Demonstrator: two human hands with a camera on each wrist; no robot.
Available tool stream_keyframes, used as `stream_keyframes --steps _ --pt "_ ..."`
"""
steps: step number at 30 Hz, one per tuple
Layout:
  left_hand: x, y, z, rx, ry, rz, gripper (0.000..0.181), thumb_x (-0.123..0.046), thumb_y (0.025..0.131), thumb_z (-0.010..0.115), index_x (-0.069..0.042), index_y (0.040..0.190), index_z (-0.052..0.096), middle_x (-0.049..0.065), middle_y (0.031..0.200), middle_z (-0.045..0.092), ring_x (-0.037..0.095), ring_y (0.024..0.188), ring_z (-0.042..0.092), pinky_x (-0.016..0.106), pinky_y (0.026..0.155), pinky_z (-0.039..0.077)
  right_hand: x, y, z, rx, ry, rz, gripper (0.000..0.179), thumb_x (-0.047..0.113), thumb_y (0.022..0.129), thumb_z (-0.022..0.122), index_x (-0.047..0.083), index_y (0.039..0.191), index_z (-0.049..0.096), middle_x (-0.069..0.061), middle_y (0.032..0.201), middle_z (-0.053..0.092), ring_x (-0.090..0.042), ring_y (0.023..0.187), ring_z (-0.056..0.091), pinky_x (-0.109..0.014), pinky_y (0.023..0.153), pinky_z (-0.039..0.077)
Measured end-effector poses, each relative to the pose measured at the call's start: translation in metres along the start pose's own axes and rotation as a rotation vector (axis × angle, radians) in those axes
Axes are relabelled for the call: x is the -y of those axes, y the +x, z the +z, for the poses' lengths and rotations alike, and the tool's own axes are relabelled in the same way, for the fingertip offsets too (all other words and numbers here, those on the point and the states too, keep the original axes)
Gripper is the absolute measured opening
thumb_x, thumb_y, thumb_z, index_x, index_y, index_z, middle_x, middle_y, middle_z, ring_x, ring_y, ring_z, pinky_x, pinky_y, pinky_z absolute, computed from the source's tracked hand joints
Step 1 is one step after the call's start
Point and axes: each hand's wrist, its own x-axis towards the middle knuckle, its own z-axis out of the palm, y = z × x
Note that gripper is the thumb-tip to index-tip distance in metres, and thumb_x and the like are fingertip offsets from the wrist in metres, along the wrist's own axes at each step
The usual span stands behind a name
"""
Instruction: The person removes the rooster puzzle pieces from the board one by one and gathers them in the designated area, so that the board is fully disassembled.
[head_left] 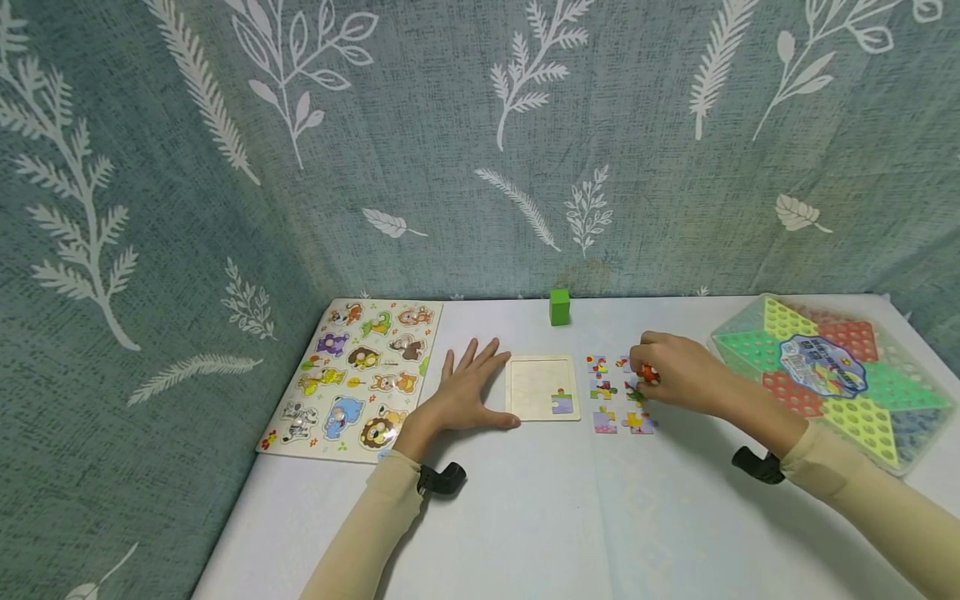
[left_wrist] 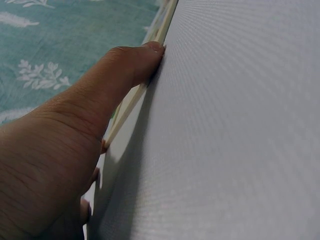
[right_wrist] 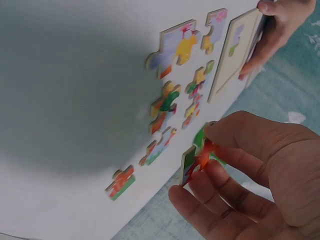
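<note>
My left hand (head_left: 465,398) lies at the left side of a small square wooden puzzle tray (head_left: 532,387), fingers spread. Its thumb touches the tray's lower edge and a fingertip its upper left corner. One purple jigsaw piece (head_left: 562,405) sits in the tray's lower right corner. To the right, my right hand (head_left: 684,375) pinches a red-and-green jigsaw piece (right_wrist: 188,161) between thumb and fingers, raised above the table. Several loose jigsaw pieces (head_left: 604,422) lie in rows between the tray and this hand, which hides some of them in the head view.
An animal peg puzzle board (head_left: 360,379) lies at the left. A green block (head_left: 559,307) stands at the back, near the patterned cloth wall. On the right is a hexagonal clear-lidded game box (head_left: 825,367) with coloured, dotted triangles.
</note>
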Motion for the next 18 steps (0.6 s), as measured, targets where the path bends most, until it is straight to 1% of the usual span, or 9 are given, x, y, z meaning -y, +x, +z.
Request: stream_keyframes --steps 5,10,14,18 --pt "0.000 0.000 0.000 -0.003 -0.001 0.004 0.111 -0.064 0.072 0.080 -0.019 0.160 0.028 0.004 0.168 0.008 0.034 0.152 -0.004 0.064 0.114 -0.008 -0.007 -0.006 0.001 -0.024 -0.001 -0.002 0.020 0.005 0.075 0.084 0.012 0.080 0.066 0.002 0.076 0.051 -0.011 0.065 0.044 -0.029 0.056 0.040" --pt "0.000 0.000 0.000 -0.005 -0.010 0.007 0.111 -0.064 0.072 0.080 -0.019 0.160 0.028 0.004 0.168 0.008 0.034 0.152 -0.004 0.064 0.114 -0.009 -0.012 -0.011 0.002 -0.015 -0.003 0.002 0.020 -0.002 0.073 0.081 0.011 0.082 0.067 0.002 0.078 0.052 -0.011 0.065 0.045 -0.029 0.055 0.040" --pt "0.000 0.000 0.000 -0.006 -0.012 0.006 0.111 -0.064 0.072 0.080 -0.019 0.160 0.028 0.003 0.168 0.008 0.033 0.152 -0.004 0.063 0.114 -0.009 -0.016 -0.015 0.003 -0.011 -0.003 0.007 0.022 -0.002 0.072 0.080 0.012 0.080 0.065 0.002 0.078 0.052 -0.012 0.066 0.045 -0.029 0.055 0.040" --pt "0.001 0.001 0.001 -0.008 -0.008 0.004 0.111 -0.065 0.072 0.079 -0.020 0.160 0.028 0.003 0.168 0.008 0.033 0.152 -0.004 0.063 0.114 -0.009 -0.018 -0.018 0.005 -0.010 -0.010 0.009 0.021 0.000 0.073 0.080 0.013 0.080 0.065 0.003 0.077 0.051 -0.011 0.066 0.044 -0.030 0.056 0.040"
